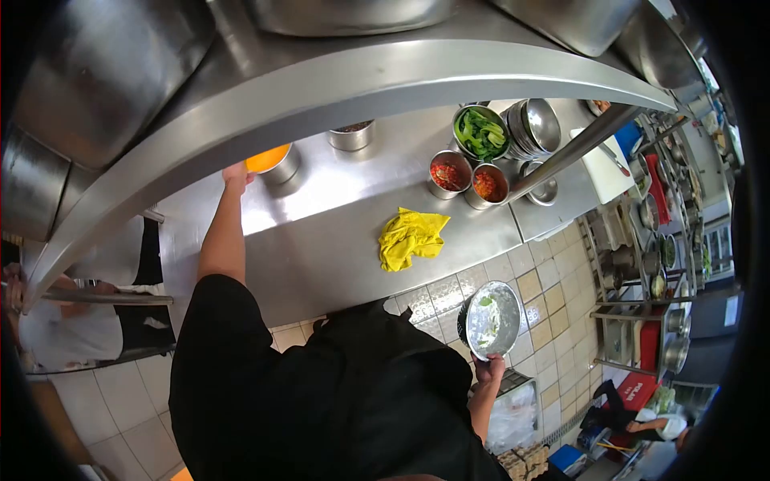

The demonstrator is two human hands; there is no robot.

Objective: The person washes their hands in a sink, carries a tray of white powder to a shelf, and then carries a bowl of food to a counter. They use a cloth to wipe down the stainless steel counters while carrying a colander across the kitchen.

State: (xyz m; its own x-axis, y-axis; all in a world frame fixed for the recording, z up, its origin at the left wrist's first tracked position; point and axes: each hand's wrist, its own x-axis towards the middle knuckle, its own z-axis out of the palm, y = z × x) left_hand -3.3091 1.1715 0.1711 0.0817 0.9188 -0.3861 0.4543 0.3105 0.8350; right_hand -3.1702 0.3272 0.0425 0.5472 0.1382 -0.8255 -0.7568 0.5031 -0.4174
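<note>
My left hand point(236, 174) reaches far across the steel counter and grips the rim of a metal pot point(282, 170) with orange contents; the shelf above partly hides both. Out to the right, past the counter's edge, my right hand point(489, 369) holds a metal bowl point(491, 321) by its near rim. White residue and some green bits cling inside that bowl. Between my arms a crumpled yellow cloth point(412, 239) lies on the counter.
Two metal containers of chopped red food point(449, 175) stand near a pot of green leafy vegetables point(481, 133) and stacked metal bowls point(541, 126). A steel shelf edge point(385, 72) arches overhead. A knife lies on a white cutting board point(603, 170). Other people are at the left and lower right.
</note>
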